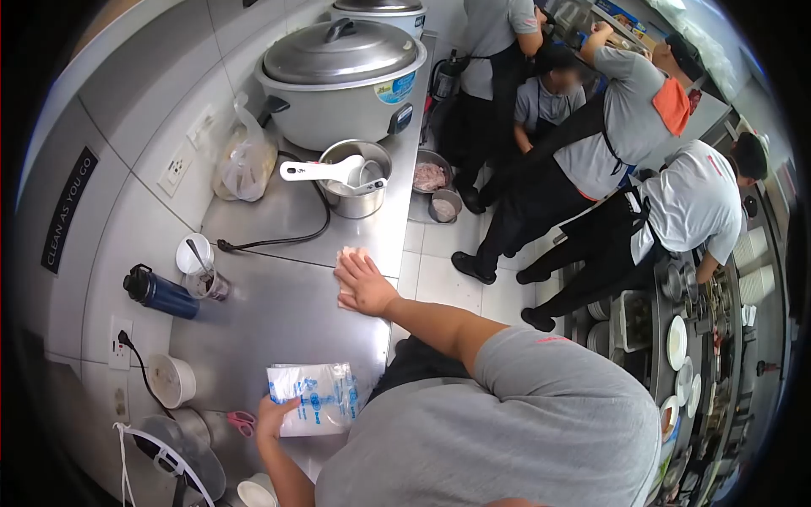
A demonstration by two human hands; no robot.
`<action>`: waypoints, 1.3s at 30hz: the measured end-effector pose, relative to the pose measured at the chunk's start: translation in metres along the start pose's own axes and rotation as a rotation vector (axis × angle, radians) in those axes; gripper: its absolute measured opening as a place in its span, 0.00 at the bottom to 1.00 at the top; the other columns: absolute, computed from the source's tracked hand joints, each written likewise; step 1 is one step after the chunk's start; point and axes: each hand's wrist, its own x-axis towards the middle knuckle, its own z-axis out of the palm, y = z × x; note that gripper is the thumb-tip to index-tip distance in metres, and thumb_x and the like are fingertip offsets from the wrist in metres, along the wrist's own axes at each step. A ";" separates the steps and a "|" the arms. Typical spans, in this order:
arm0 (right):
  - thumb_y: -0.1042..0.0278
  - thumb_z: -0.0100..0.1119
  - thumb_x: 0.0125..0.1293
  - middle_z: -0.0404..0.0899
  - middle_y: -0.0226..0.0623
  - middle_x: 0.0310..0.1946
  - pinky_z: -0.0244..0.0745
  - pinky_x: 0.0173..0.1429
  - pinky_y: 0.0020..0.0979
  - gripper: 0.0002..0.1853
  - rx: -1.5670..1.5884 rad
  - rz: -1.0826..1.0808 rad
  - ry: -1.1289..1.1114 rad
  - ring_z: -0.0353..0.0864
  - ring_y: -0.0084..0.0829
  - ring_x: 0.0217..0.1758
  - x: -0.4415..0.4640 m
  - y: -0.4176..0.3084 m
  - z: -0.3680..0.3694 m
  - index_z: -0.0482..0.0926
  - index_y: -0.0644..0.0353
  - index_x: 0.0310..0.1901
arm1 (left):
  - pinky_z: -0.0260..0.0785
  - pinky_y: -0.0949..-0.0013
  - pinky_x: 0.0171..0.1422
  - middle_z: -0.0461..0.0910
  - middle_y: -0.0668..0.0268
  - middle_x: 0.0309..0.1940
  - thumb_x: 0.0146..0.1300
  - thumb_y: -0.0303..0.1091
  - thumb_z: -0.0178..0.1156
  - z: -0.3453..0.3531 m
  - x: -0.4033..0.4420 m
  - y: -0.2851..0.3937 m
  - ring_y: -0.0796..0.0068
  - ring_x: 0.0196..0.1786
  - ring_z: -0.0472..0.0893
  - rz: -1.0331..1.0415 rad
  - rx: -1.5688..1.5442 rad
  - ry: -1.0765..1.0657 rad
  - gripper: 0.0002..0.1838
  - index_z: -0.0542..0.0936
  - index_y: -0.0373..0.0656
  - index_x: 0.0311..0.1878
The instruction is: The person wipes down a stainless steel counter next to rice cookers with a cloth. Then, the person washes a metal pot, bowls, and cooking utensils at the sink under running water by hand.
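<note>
And here, closest to the body, a packet (325,418) is held by the left hand (270,418), its edge gripped with the thumb laid over the top; how the other fingers are tucked can't be seen. The packet's longer side is stretched across the view, from that hand towards the torso (498,422). White, glossy film is seen, printed in blue, slightly crinkled. The scissors (242,422) are parked just beside it, pink handles showing. Further up the counter (262,296), a cloth (345,300) is pinned directly beneath the right hand (369,287), close to the counter's open edge. Nothing is clenched there: the fingers are spread and the palm is laid down. The cloth is plainly nearer the right hand, with the packet well apart from it on the left hand's side. Pale pink and rumpled, it's mostly covered, so its long axis can't be told. Towards the wall, a flask (160,291) is seen lying beside a cup (211,286). Beyond the cloth, a pot (355,203) is set with white-handled utensils across its rim, and past that the counter is filled by a big lidded cooker (334,110).
</note>
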 end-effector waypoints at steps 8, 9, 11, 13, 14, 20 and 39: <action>0.48 0.50 0.57 0.53 0.46 0.63 0.44 0.69 0.46 0.29 -0.004 -0.010 0.024 0.51 0.45 0.67 0.000 0.000 0.001 0.66 0.57 0.56 | 0.71 0.71 0.42 0.80 0.63 0.35 0.44 0.24 0.67 0.002 -0.001 -0.004 0.74 0.35 0.79 0.029 -0.041 0.016 0.19 0.77 0.33 0.43; 0.48 0.50 0.57 0.53 0.46 0.63 0.44 0.69 0.46 0.29 -0.013 -0.019 0.034 0.51 0.45 0.67 0.001 0.000 -0.001 0.66 0.57 0.56 | 0.71 0.71 0.42 0.80 0.63 0.35 0.44 0.24 0.67 0.003 -0.001 -0.004 0.74 0.35 0.79 0.034 -0.054 0.015 0.19 0.77 0.33 0.43; 0.49 0.50 0.57 0.54 0.46 0.63 0.45 0.69 0.46 0.28 -0.025 -0.033 0.053 0.51 0.45 0.67 0.000 -0.002 -0.003 0.66 0.57 0.56 | 0.71 0.71 0.42 0.80 0.63 0.36 0.44 0.24 0.68 0.002 -0.002 -0.005 0.74 0.35 0.79 0.029 -0.024 0.021 0.19 0.77 0.33 0.43; 0.49 0.50 0.57 0.54 0.46 0.63 0.45 0.68 0.46 0.28 -0.010 -0.036 0.043 0.51 0.46 0.67 0.000 -0.004 -0.001 0.67 0.58 0.54 | 0.71 0.71 0.42 0.80 0.62 0.36 0.44 0.24 0.68 0.000 -0.004 -0.005 0.73 0.35 0.79 0.039 -0.002 0.038 0.20 0.77 0.33 0.43; 0.49 0.50 0.56 0.53 0.46 0.63 0.45 0.68 0.46 0.27 -0.012 -0.026 0.044 0.51 0.46 0.67 -0.001 -0.001 -0.002 0.67 0.59 0.54 | 0.71 0.71 0.42 0.80 0.62 0.36 0.44 0.24 0.68 -0.001 -0.003 -0.008 0.73 0.35 0.79 0.053 0.006 0.042 0.20 0.77 0.33 0.43; 0.54 0.52 0.55 0.56 0.51 0.59 0.46 0.66 0.48 0.26 -0.078 -0.076 0.115 0.51 0.52 0.63 0.002 -0.007 -0.012 0.65 0.60 0.52 | 0.73 0.67 0.45 0.78 0.60 0.41 0.43 0.18 0.65 0.000 0.001 -0.012 0.70 0.40 0.79 0.002 -0.106 -0.067 0.26 0.72 0.35 0.50; 0.29 0.36 0.58 0.59 0.38 0.62 0.57 0.64 0.41 0.43 1.390 0.321 -1.556 0.60 0.39 0.62 -0.011 -0.172 -0.082 0.56 0.59 0.63 | 0.65 0.68 0.57 0.75 0.58 0.47 0.43 0.24 0.67 0.172 -0.192 -0.030 0.68 0.51 0.74 0.401 -0.888 0.769 0.31 0.69 0.34 0.54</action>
